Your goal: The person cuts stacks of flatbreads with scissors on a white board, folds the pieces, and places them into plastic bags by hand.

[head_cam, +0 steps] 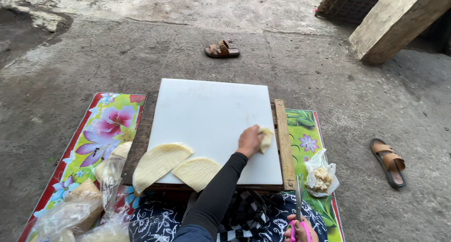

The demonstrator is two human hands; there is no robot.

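Right hand (300, 230) half cut off at near edge, gripping pink-handled scissors (298, 209); left hand (249, 141) clutching pale folded wrapper piece (266, 138) on white cutting board (211, 115).

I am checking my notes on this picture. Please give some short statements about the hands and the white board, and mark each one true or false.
1. The left hand holds a pale folded piece on the white board. True.
2. The right hand holds a knife with a wooden handle. False: it holds scissors with pink handles.
3. Two pale sheets lie at the near edge of the board. True.
4. Both sandals lie side by side. False: one sandal lies beyond the board, the other sandal to the right.
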